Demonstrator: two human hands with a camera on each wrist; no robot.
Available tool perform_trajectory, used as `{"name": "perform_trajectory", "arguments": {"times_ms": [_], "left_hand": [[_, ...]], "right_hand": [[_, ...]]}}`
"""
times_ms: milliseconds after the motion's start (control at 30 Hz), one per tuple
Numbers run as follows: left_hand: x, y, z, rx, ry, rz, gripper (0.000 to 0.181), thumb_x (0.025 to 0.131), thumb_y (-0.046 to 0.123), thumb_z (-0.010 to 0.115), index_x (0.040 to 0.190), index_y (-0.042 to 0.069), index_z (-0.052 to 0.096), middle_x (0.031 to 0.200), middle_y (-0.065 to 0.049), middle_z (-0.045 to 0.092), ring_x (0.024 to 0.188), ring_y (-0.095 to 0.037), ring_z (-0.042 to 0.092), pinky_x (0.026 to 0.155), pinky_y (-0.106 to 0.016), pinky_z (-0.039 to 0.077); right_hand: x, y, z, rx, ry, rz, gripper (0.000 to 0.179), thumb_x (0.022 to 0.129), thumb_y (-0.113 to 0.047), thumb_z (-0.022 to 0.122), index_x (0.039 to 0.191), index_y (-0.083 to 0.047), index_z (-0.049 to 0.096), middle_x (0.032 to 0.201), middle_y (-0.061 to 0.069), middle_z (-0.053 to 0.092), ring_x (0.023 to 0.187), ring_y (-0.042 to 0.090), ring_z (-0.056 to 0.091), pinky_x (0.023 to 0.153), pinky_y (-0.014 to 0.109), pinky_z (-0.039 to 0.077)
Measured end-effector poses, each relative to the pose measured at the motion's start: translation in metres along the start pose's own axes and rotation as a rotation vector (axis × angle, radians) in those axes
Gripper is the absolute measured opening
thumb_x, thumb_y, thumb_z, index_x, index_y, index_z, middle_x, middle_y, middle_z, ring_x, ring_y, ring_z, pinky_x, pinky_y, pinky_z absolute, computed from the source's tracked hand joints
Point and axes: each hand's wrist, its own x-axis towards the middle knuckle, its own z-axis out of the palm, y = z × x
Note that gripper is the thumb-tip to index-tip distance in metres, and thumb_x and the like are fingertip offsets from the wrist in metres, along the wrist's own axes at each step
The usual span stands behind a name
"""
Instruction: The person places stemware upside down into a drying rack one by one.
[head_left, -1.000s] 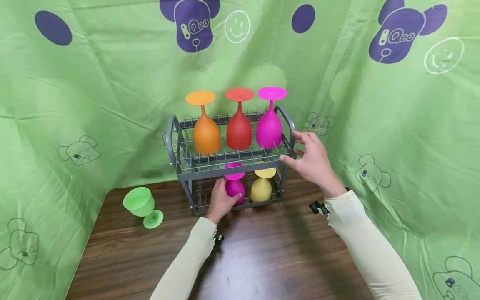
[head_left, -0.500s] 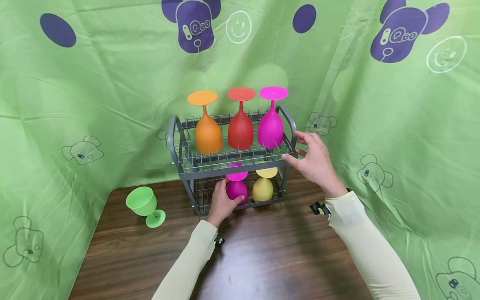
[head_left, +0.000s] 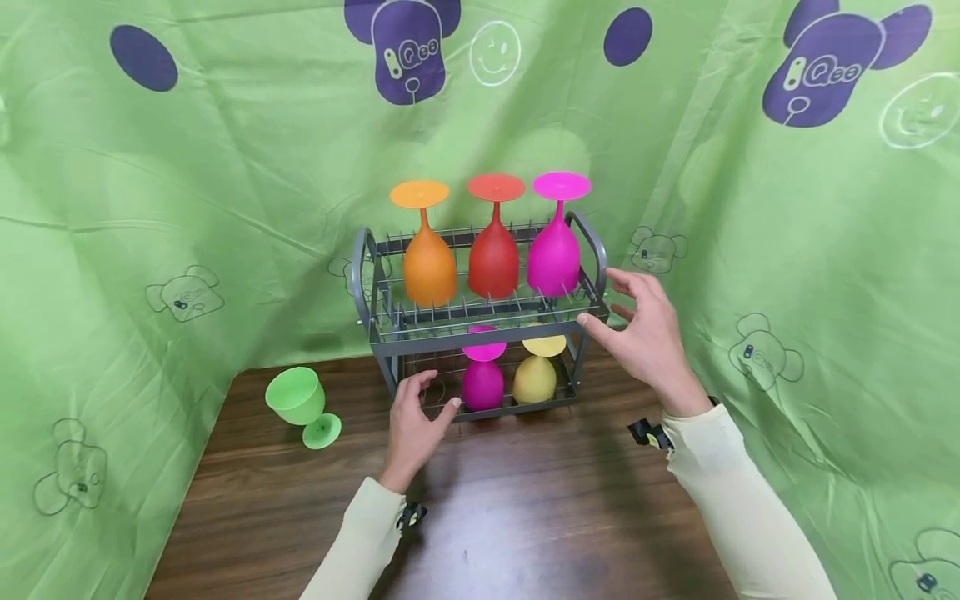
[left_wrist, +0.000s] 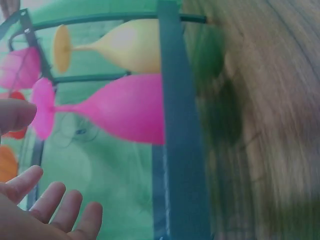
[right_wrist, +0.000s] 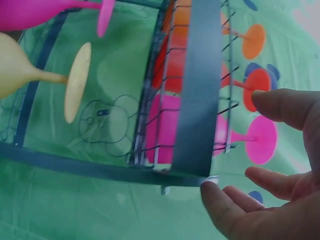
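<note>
A grey two-tier dish rack [head_left: 450, 341] holds upside-down goblets. On the lower tier stand a magenta goblet [head_left: 483, 386] and a yellow goblet [head_left: 536, 381]. Up top are an orange goblet [head_left: 430, 271], a red goblet [head_left: 494, 265] and another magenta one [head_left: 555, 260]. My left hand [head_left: 414, 429] is just left of the lower magenta goblet, fingers spread and holding nothing; the left wrist view shows a gap between fingers [left_wrist: 59, 200] and bowl. My right hand [head_left: 645, 333] is at the rack's right end, fingertips close to the corner, thumb and fingers apart.
A light green goblet [head_left: 296, 397] lies tilted on the wooden table [head_left: 525, 500], left of the rack. Green printed cloth [head_left: 247, 167] hangs behind and along both sides. The rack's side handles [head_left: 588, 246] rise above its top tier.
My left hand has let go of the lower magenta goblet and drawn back to the left, its fingers spreading. The right hand stays by the rack's right end. The head view has shifted slightly.
</note>
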Motion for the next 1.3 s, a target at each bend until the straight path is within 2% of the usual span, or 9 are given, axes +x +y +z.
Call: {"name": "perform_trajectory", "arguments": {"times_ms": [200, 367, 533, 600, 667, 800, 933, 1133, 1300], "left_hand": [[-0.007, 0.006, -0.028, -0.021, 0.121, -0.001, 0.052, 0.087, 0.023, 0.087, 0.133, 0.013, 0.067, 0.124, -0.008, 0.066, 0.115, -0.024, 0.065, 0.097, -0.027, 0.054], [-0.011, 0.005, -0.047, -0.044, 0.212, -0.001, 0.051, 0.085, 0.016, 0.087, 0.131, 0.006, 0.067, 0.122, -0.017, 0.065, 0.111, -0.027, 0.064, 0.093, -0.035, 0.056], [-0.015, 0.0, -0.065, -0.078, 0.281, -0.021, 0.051, 0.086, 0.013, 0.087, 0.132, 0.004, 0.065, 0.127, -0.023, 0.062, 0.117, -0.029, 0.061, 0.095, -0.036, 0.054], [-0.017, -0.001, -0.072, -0.089, 0.309, -0.036, 0.052, 0.086, 0.012, 0.087, 0.132, 0.004, 0.065, 0.128, -0.023, 0.061, 0.117, -0.023, 0.06, 0.096, -0.034, 0.054], [-0.018, -0.004, -0.078, -0.098, 0.339, -0.048, 0.053, 0.086, 0.012, 0.087, 0.133, 0.003, 0.064, 0.127, -0.02, 0.062, 0.117, -0.017, 0.059, 0.097, -0.038, 0.054], [-0.021, -0.016, -0.09, -0.091, 0.409, -0.09, 0.056, 0.086, 0.013, 0.088, 0.135, 0.004, 0.064, 0.127, -0.015, 0.064, 0.115, -0.008, 0.057, 0.095, -0.029, 0.055], [-0.024, -0.026, -0.101, -0.099, 0.507, -0.13, 0.056, 0.085, 0.008, 0.087, 0.135, 0.001, 0.063, 0.127, -0.016, 0.063, 0.115, -0.017, 0.06, 0.093, -0.021, 0.055], [-0.033, -0.025, -0.117, -0.159, 0.684, -0.176, 0.056, 0.084, -0.003, 0.083, 0.133, -0.011, 0.056, 0.127, -0.021, 0.057, 0.113, -0.031, 0.059, 0.089, -0.015, 0.053], [-0.031, -0.05, -0.129, -0.181, 0.772, -0.25, 0.065, 0.083, 0.001, 0.086, 0.138, -0.005, 0.053, 0.129, -0.011, 0.053, 0.112, -0.015, 0.055, 0.093, -0.024, 0.053]], "right_hand": [[-0.017, -0.008, -0.003, 0.006, 0.046, -0.037, 0.071, 0.089, -0.025, 0.086, 0.15, -0.004, 0.055, 0.148, 0.013, 0.053, 0.139, 0.032, 0.054, 0.107, 0.051, 0.058], [-0.032, -0.012, -0.002, 0.043, 0.058, -0.062, 0.063, 0.093, -0.022, 0.083, 0.148, -0.005, 0.058, 0.146, 0.011, 0.057, 0.134, 0.032, 0.059, 0.106, 0.049, 0.058], [-0.05, -0.017, 0.004, 0.087, 0.055, -0.072, 0.058, 0.095, -0.018, 0.081, 0.147, -0.008, 0.059, 0.145, 0.008, 0.059, 0.123, 0.032, 0.066, 0.104, 0.036, 0.059], [-0.057, -0.018, 0.008, 0.102, 0.052, -0.076, 0.056, 0.095, -0.017, 0.081, 0.146, -0.01, 0.061, 0.145, 0.006, 0.06, 0.121, 0.026, 0.067, 0.103, 0.03, 0.059], [-0.064, -0.019, 0.014, 0.129, 0.05, -0.085, 0.054, 0.094, -0.014, 0.08, 0.145, -0.01, 0.062, 0.143, 0.006, 0.061, 0.121, 0.02, 0.065, 0.103, 0.026, 0.058], [-0.078, -0.02, 0.027, 0.198, 0.036, -0.1, 0.051, 0.093, -0.008, 0.08, 0.142, -0.009, 0.064, 0.142, 0.009, 0.062, 0.122, 0.01, 0.061, 0.103, 0.024, 0.058], [-0.091, -0.019, 0.042, 0.283, 0.012, -0.099, 0.049, 0.093, -0.003, 0.078, 0.14, -0.009, 0.065, 0.141, 0.009, 0.062, 0.128, 0.007, 0.059, 0.104, 0.027, 0.058], [-0.103, -0.016, 0.062, 0.379, -0.028, -0.079, 0.047, 0.093, -0.001, 0.078, 0.138, -0.008, 0.066, 0.14, 0.01, 0.062, 0.127, 0.01, 0.06, 0.103, 0.025, 0.058], [-0.11, -0.014, 0.073, 0.4, -0.053, -0.043, 0.045, 0.093, -0.004, 0.079, 0.136, -0.009, 0.067, 0.138, 0.005, 0.063, 0.126, 0.01, 0.061, 0.103, 0.03, 0.06]]}}
